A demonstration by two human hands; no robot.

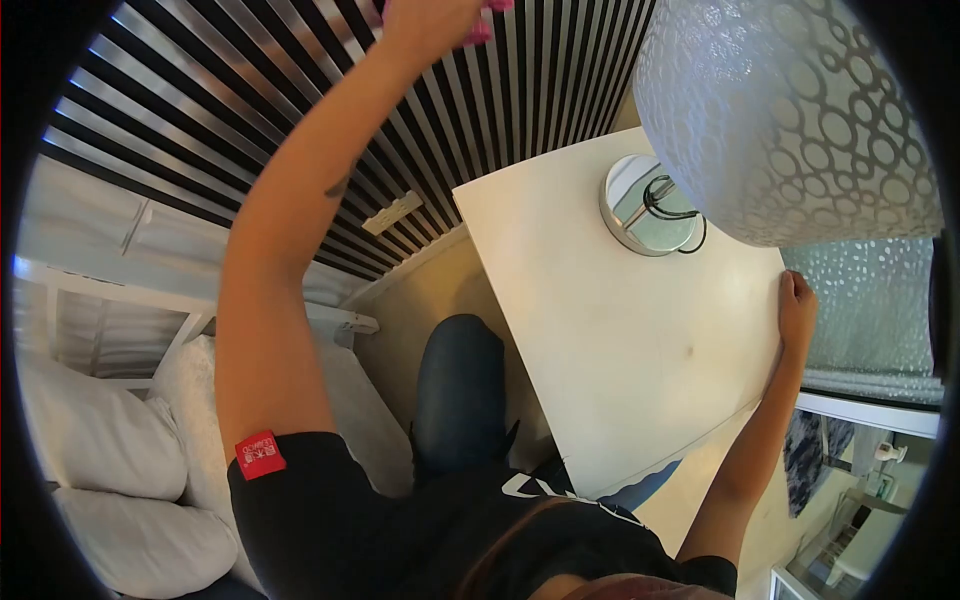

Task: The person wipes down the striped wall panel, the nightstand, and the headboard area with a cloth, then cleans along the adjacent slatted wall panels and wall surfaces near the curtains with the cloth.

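Note:
High in the view, my left hand [430, 22] presses a bright pink cloth [478, 32] against the dark slatted wall panel [500, 90]. Its fingers are closed over the cloth and partly cut off by the frame's top. My right hand [797, 300] is curled at the right edge of the white table [610, 330]; its fingers look closed on that edge, with their undersides hidden. A lamp with a round mirrored base [650, 205] stands on the table, and its large shade [790, 110] with a ring pattern leans into the upper right.
A white-framed seat with pale cushions [100, 430] lies at left. A pale socket strip [392, 213] sits low on the slatted wall. My knee [460, 390] is between seat and table. Silvery patterned fabric [870, 310] and a glass-fronted area with furniture lie beyond the right edge.

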